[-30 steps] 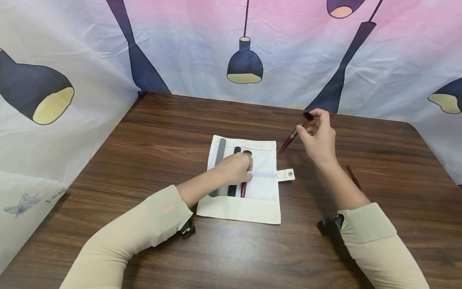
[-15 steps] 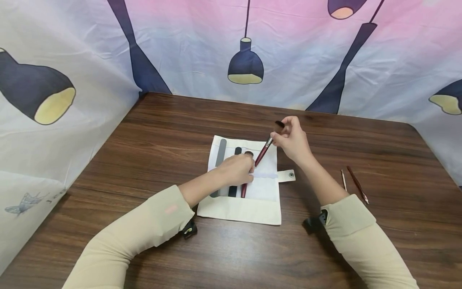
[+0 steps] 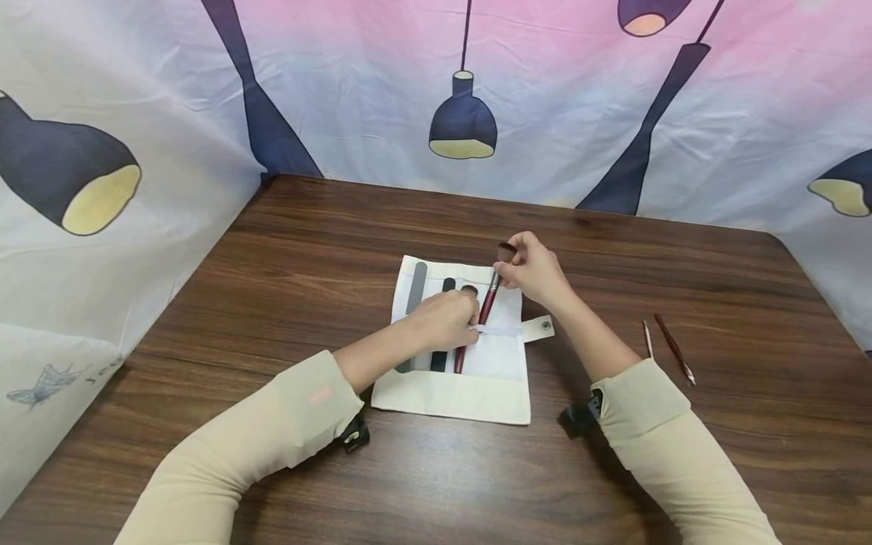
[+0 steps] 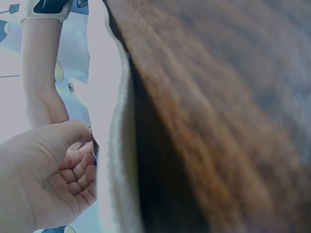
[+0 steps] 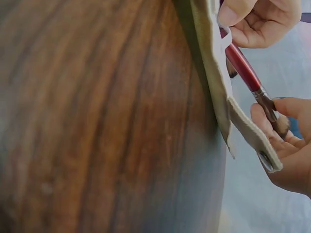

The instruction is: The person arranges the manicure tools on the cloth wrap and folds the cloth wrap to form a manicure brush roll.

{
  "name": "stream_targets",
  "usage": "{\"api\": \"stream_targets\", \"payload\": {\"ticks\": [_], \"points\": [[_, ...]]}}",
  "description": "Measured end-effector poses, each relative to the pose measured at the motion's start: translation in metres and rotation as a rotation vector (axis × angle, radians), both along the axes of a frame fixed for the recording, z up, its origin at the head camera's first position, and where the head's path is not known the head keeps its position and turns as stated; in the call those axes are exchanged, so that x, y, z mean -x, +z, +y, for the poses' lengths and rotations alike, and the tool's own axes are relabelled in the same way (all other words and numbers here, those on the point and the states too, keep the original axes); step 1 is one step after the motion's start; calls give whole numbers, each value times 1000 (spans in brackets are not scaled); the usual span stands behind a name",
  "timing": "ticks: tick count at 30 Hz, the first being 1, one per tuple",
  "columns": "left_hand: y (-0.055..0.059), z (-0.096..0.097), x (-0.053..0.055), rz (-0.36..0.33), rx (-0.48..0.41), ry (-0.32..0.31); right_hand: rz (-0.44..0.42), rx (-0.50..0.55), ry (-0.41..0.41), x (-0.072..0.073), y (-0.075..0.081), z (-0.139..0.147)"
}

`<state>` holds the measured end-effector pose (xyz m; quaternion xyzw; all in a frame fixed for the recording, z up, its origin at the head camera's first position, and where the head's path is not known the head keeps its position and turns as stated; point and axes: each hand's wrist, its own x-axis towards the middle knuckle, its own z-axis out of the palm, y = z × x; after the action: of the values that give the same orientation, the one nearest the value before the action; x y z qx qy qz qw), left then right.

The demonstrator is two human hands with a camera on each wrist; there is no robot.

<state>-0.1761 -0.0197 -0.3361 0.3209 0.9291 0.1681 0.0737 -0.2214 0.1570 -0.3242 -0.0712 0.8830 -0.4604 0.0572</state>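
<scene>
A cream fabric roll pouch (image 3: 450, 397) lies unfolded, with a grey nail file (image 3: 417, 288), a black file (image 3: 447, 284) and a dark-bristled red brush (image 3: 459, 359) in it. My left hand (image 3: 446, 319) lies over the middle of the pouch. Its thumb and fingers pinch the white elastic band (image 5: 227, 40). My right hand (image 3: 534, 269) holds a red-handled makeup brush (image 5: 245, 70) by the ferrule, bristles up and away. The brush's handle slants down to the left, its lower end at the band beside my left fingertips.
A thin light-coloured stick (image 3: 648, 339) and a dark red tool (image 3: 674, 348) with a metallic tip lie on the wooden table (image 3: 749, 393) at the right. The pouch's snap strap (image 3: 540, 328) sticks out to the right. Printed cloth hangs behind the table.
My right hand has carried the makeup brush left and down from beyond the pouch's right edge to the elastic band. My left hand has stayed in place.
</scene>
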Motion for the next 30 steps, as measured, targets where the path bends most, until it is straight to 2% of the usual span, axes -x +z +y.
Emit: {"api": "stream_targets", "payload": {"ticks": [5, 12, 23, 30], "points": [[0, -1, 0, 6, -7, -1, -40, -70, 23, 1, 0, -3], [1, -1, -1, -6, -7, 17, -101, -90, 87, 0, -2, -5], [0, -3, -2, -2, -23, 30, -122, -201, 172, -5, -4, -8], [0, -2, -1, -13, -26, 33, -107, -285, 258, -7, -3, -8]]}}
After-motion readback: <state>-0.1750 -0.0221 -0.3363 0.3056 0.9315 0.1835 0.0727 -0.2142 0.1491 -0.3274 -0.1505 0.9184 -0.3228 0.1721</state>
